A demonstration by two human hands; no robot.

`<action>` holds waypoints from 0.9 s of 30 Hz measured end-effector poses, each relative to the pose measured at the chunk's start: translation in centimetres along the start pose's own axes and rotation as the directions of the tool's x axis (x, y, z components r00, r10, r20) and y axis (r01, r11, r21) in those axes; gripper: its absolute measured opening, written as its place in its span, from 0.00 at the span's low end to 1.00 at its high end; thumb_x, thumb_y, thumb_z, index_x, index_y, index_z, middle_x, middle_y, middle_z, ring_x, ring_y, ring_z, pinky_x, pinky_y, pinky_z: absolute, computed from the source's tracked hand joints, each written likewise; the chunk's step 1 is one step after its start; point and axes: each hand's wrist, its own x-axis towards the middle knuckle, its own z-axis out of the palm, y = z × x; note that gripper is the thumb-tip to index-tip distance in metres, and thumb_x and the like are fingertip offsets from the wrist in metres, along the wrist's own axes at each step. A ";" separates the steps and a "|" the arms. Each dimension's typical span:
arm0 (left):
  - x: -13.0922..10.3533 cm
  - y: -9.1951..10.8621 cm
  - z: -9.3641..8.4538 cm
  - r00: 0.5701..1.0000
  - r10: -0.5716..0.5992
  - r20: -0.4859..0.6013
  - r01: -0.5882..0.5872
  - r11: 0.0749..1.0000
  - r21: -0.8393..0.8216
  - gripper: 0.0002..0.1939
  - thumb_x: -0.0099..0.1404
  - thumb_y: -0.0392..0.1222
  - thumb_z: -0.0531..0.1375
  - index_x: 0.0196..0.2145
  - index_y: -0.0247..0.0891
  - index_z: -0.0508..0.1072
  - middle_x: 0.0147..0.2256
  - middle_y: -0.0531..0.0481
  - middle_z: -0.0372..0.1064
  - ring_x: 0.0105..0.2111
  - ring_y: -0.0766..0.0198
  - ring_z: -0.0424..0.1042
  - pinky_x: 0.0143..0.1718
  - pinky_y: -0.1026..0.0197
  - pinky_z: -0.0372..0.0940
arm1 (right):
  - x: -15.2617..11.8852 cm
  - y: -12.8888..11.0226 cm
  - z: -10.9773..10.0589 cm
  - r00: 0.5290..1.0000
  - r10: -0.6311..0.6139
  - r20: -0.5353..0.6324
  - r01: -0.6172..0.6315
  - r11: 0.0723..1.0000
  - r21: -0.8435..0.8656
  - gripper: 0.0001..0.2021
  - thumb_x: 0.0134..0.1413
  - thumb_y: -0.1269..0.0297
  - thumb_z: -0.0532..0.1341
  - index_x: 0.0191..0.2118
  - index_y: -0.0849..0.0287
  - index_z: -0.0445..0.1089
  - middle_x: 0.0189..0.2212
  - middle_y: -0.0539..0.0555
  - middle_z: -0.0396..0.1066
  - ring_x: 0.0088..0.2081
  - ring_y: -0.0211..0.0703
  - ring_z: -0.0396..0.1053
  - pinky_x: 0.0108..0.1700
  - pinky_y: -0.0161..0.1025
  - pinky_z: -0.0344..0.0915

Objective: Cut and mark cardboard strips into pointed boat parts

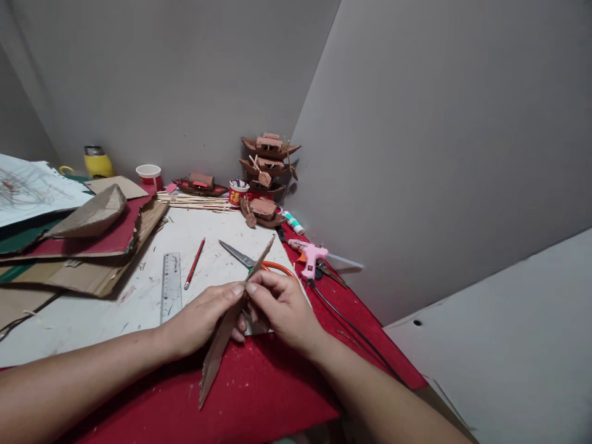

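A narrow strip of brown cardboard [221,351] is held on a slant above the front edge of the table, one end up near the scissors. My left hand [201,317] grips it around the middle, thumb on top and fingers curled beneath. My right hand [280,305] pinches the strip's edge beside the left thumb, fingers bent in. Just behind the hands lie scissors [237,253] with orange handles, partly hidden by the strip. A clear ruler [171,283] and a red pencil [195,264] rest on the white board to the left.
Stacked cardboard [87,274] covers the left side. Along the back stand model boats [269,148], thin sticks [198,202], a red paper cup [238,194] and a yellow container [98,163]. A pink glue gun [311,259] with a black cord lies at right, near the grey wall.
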 end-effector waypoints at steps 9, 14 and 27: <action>0.1 -0.3 -0.5 0.999 -0.046 0.018 0.048 0.992 -0.114 0.20 0.64 0.53 0.58 0.49 0.40 0.72 0.32 0.50 0.68 0.31 0.65 0.68 0.35 0.59 0.67 | 0.0 0.2 -0.4 0.999 -0.007 -0.034 0.008 1.000 0.007 0.13 0.55 0.58 0.58 0.24 0.59 0.64 0.14 0.43 0.62 0.13 0.29 0.56 0.15 0.26 0.53; 0.1 0.0 -0.3 1.000 -0.015 0.026 0.017 0.995 -0.099 0.20 0.64 0.51 0.59 0.50 0.40 0.72 0.29 0.52 0.67 0.27 0.68 0.66 0.30 0.66 0.63 | -0.1 0.1 -0.5 0.999 -0.015 -0.042 0.013 0.999 -0.030 0.11 0.54 0.60 0.57 0.24 0.59 0.64 0.14 0.44 0.62 0.14 0.30 0.56 0.16 0.27 0.54; 0.1 -0.5 -0.3 1.000 -0.014 0.014 0.016 0.992 -0.127 0.17 0.65 0.51 0.58 0.45 0.37 0.72 0.31 0.51 0.69 0.29 0.65 0.70 0.35 0.59 0.69 | 0.2 0.4 -0.3 0.997 -0.034 -0.065 0.036 0.999 0.015 0.09 0.50 0.64 0.57 0.22 0.58 0.61 0.13 0.43 0.62 0.14 0.30 0.57 0.16 0.27 0.52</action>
